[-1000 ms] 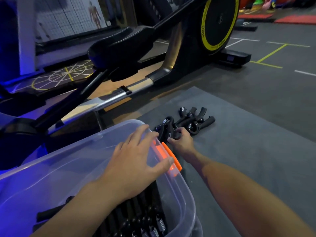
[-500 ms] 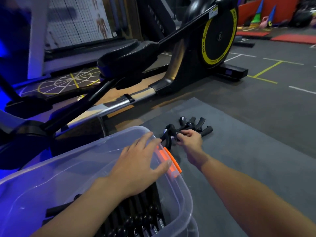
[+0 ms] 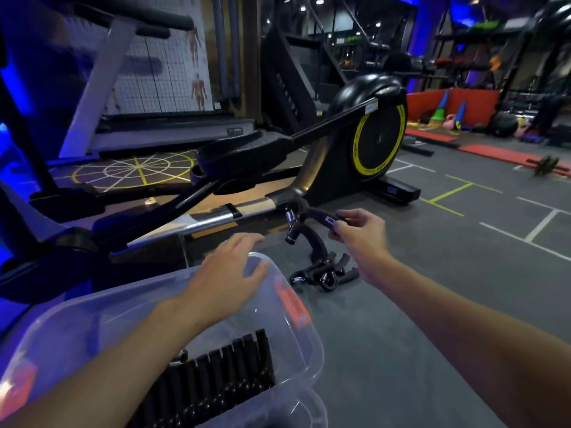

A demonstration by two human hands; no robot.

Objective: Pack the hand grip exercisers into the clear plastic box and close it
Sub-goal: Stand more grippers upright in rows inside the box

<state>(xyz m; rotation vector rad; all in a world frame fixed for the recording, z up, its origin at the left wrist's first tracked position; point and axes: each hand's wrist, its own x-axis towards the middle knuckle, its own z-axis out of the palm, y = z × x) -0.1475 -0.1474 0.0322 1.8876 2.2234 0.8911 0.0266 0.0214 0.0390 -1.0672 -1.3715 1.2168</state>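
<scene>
A black exercise machine with a yellow-ringed flywheel (image 3: 378, 140) fills the upper middle of the frame, standing on the gym floor behind a grey floor mat (image 3: 401, 319). The clear plastic box (image 3: 304, 347) sits open at the lower left, with an orange latch (image 3: 292, 304) on its far end. Inside it a row of black exercisers (image 3: 216, 375) already stands packed side by side. On the mat just right of the box, near the centre of the frame, lies a small pile of black exercisers (image 3: 324, 274) not yet packed.

Above that pile hangs one black hand grip exerciser with a steel spring (image 3: 318, 215), lifted clear of the mat. The step in hand appears to be carrying this piece across. The next move calls for swinging it left and down over the rim, then setting it beside the packed row without snagging the spring.

The left hand (image 3: 222, 282) lies on the box's far upper edge, its grip spread flat, steadying rather than clasping. The right hand (image 3: 360, 239) has its grip pressed together on the tip of the exerciser's upper handle, pinching it between thumb and fingertips.
</scene>
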